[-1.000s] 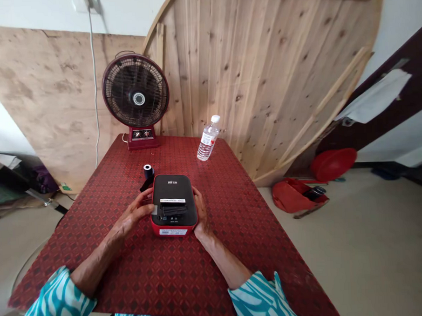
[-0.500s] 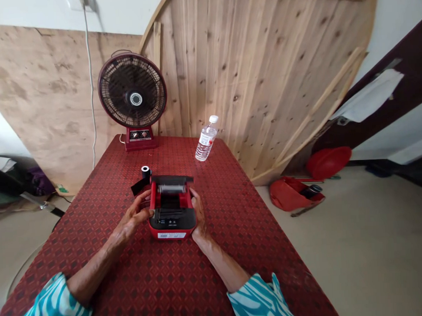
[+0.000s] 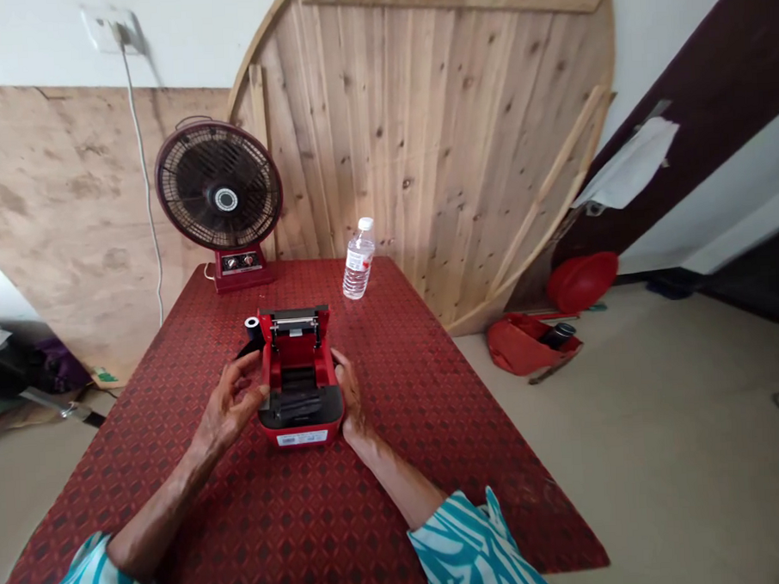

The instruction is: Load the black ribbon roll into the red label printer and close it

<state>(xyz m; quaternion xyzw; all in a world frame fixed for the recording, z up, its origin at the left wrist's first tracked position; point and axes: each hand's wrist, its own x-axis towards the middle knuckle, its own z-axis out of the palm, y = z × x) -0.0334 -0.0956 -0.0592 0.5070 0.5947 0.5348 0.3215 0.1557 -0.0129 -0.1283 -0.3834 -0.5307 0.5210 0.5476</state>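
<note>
A red and black label printer (image 3: 302,403) stands on the table, its lid (image 3: 295,324) raised and its inside showing. Along the printer's right side lies my right hand (image 3: 352,401), fingers curled round the casing and partly hidden. My left hand (image 3: 230,402) is at the other side with fingers apart, the thumb at the printer's left edge. Just behind the left fingers is a small black roll (image 3: 253,330) with a white core; a loose dark strip beside it is partly hidden by the printer.
The table (image 3: 408,429) has a red patterned cover. A fan (image 3: 221,196) stands at its back left, and a water bottle (image 3: 358,263) at the back. A large round wooden panel (image 3: 422,153) leans against the wall. A red bag (image 3: 524,345) lies on the floor to the right.
The printer's lid has swung up and back, exposing the inside. My left hand has loosened, its fingers further from the casing. The whole view has shifted slightly.
</note>
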